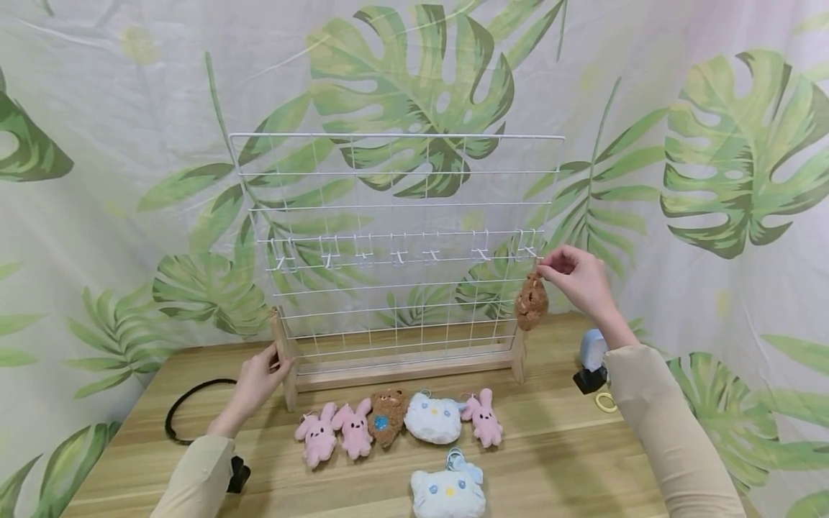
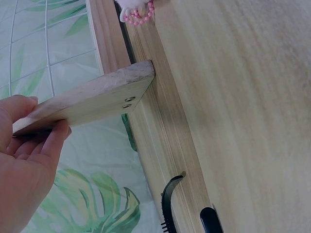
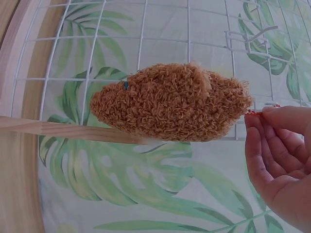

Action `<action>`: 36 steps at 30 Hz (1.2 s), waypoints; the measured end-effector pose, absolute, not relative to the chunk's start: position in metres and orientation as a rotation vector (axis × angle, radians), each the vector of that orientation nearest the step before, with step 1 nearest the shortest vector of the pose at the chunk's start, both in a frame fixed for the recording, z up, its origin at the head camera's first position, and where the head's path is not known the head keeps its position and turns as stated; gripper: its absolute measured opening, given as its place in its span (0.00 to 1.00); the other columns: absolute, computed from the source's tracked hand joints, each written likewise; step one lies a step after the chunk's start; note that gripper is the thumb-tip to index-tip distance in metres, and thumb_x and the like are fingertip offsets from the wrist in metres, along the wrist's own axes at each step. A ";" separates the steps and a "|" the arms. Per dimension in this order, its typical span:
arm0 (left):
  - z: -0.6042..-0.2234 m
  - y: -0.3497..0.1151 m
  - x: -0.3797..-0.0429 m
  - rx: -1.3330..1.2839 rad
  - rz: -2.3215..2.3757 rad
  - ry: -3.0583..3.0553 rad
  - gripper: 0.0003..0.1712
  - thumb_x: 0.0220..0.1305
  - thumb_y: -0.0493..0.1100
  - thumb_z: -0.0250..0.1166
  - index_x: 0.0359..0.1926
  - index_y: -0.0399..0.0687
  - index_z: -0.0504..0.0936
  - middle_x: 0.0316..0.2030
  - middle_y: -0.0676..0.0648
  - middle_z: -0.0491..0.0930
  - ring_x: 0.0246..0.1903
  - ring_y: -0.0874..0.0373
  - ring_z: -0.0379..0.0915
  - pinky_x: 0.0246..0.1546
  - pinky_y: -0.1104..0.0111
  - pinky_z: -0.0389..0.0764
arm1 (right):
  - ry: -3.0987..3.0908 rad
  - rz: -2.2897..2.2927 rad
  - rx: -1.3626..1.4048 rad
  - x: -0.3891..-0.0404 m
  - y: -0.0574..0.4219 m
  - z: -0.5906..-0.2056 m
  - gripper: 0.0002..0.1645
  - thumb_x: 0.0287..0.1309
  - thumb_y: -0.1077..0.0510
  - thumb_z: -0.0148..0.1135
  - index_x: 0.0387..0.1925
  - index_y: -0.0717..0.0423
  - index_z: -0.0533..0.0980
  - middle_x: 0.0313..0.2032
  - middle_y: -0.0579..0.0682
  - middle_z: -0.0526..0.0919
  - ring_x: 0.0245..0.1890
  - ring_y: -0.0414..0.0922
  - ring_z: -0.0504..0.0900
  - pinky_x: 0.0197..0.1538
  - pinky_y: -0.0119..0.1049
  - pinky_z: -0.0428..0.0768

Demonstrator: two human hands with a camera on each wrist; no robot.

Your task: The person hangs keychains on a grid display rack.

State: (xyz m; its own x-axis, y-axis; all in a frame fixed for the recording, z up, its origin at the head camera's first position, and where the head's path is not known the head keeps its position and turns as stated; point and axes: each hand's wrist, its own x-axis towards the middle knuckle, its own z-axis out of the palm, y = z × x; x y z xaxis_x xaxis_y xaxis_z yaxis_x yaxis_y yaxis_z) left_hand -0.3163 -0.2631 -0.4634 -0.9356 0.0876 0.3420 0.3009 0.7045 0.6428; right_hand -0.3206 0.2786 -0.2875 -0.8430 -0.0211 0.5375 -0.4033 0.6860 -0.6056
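Observation:
My right hand pinches the red cord loop of a brown fuzzy plush charm between thumb and index finger. The charm dangles at the right edge of a white wire grid rack, just under the rightmost hook. In the right wrist view the curly brown plush fills the middle, and a white hook is up and to its right. My left hand grips the rack's left wooden upright, thumb on one side and fingers on the other.
Along the table before the rack lie pink bunny plushes, a brown bear and a white cat plush. Nearer lies another white cat plush. A black hoop is left; a yellow ring is right.

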 end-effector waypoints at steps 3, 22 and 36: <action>-0.464 -0.262 -0.316 -0.303 -1.064 -2.630 0.10 0.72 0.40 0.58 0.35 0.38 0.73 0.43 0.29 0.84 0.49 0.33 0.82 0.46 0.52 0.88 | -2.397 1.057 0.331 -0.322 0.278 -0.287 0.11 0.61 0.58 0.68 0.37 0.64 0.81 0.38 0.64 0.87 0.28 0.21 0.77 0.33 0.13 0.77; -0.463 -0.260 -0.314 -0.297 -1.054 -2.629 0.13 0.73 0.41 0.58 0.32 0.39 0.70 0.44 0.28 0.83 0.50 0.33 0.81 0.45 0.52 0.88 | -2.415 0.962 0.336 -0.304 0.280 -0.293 0.10 0.62 0.57 0.67 0.39 0.62 0.80 0.38 0.62 0.87 0.28 0.21 0.76 0.32 0.16 0.77; -0.463 -0.263 -0.316 -0.305 -1.041 -2.626 0.12 0.72 0.40 0.58 0.31 0.40 0.70 0.37 0.34 0.84 0.49 0.34 0.82 0.45 0.51 0.88 | -2.585 0.951 0.574 -0.270 0.256 -0.369 0.05 0.57 0.61 0.70 0.36 0.55 0.82 0.32 0.49 0.88 0.29 0.33 0.82 0.33 0.25 0.84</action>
State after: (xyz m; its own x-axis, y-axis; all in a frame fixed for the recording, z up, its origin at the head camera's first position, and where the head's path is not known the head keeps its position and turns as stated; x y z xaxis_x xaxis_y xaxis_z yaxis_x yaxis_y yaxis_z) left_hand -0.3161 -0.2625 -0.4632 -0.9326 0.0855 0.3506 0.3025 0.7151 0.6302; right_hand -0.2704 0.2561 -0.3687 -0.8658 -0.2561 0.4298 -0.4736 0.6966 -0.5390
